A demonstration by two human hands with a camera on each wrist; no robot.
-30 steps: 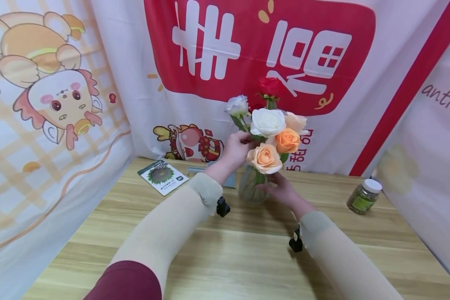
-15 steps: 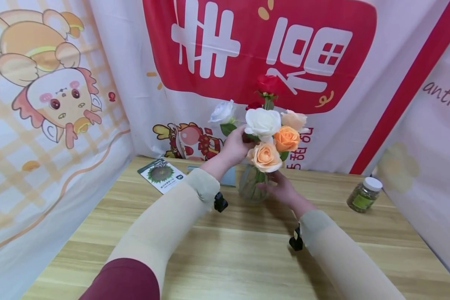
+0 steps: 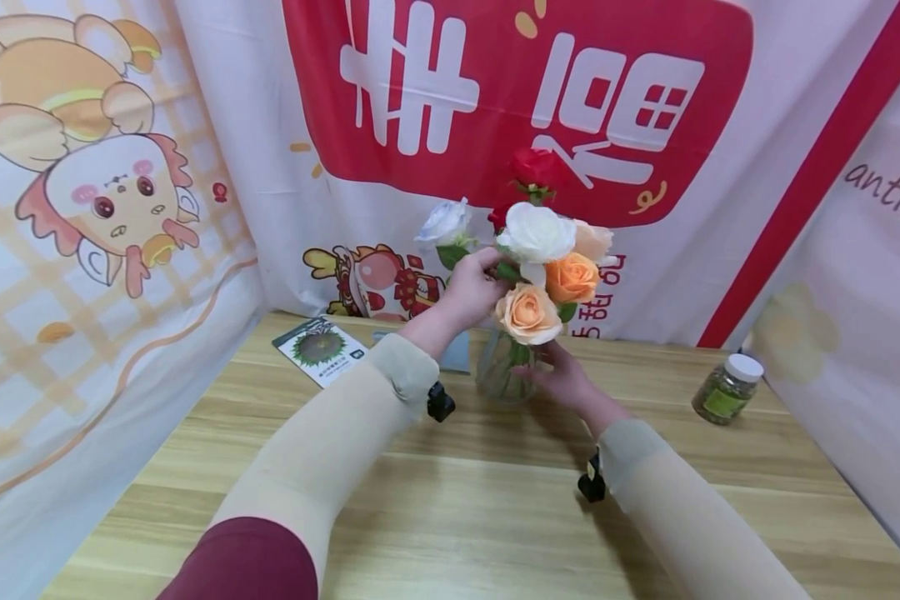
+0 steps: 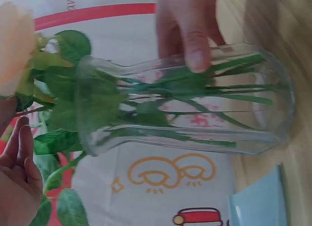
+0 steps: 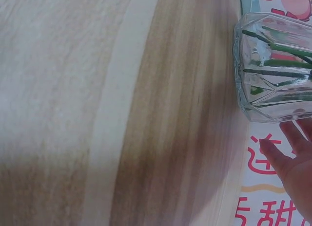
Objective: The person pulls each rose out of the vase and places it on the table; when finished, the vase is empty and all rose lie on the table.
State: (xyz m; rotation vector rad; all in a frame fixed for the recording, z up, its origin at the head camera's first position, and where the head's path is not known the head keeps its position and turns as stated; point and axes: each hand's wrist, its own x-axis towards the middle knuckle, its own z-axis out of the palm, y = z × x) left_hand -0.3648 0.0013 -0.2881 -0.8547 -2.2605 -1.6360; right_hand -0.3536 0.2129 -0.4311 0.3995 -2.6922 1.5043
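Note:
A clear glass vase [image 3: 504, 375] stands on the table with several roses in it, their green stems visible through the glass. My left hand [image 3: 474, 292] pinches the stem of the white rose [image 3: 537, 232], just above the vase mouth. At the vase's right side, my right hand [image 3: 566, 385] holds the glass, with one digit across its front. Around the white rose are a red rose [image 3: 537, 168], an orange rose [image 3: 572, 277], a peach rose [image 3: 528, 314] and a pale blue rose [image 3: 444, 223] leaning out left. The left wrist view shows leaves [image 4: 73, 94] at the vase mouth.
A card with a round green plant picture [image 3: 321, 350] lies left of the vase. Behind my left forearm is a light blue flat object [image 3: 455, 354]. A jar with a white lid [image 3: 727, 390] stands at the right. Printed cloth hangs at the back and sides.
The pale blue rose has swung left and now stands apart from the others. The white rose dipped left, then moved up and right with my left hand. My right hand stays at the vase.

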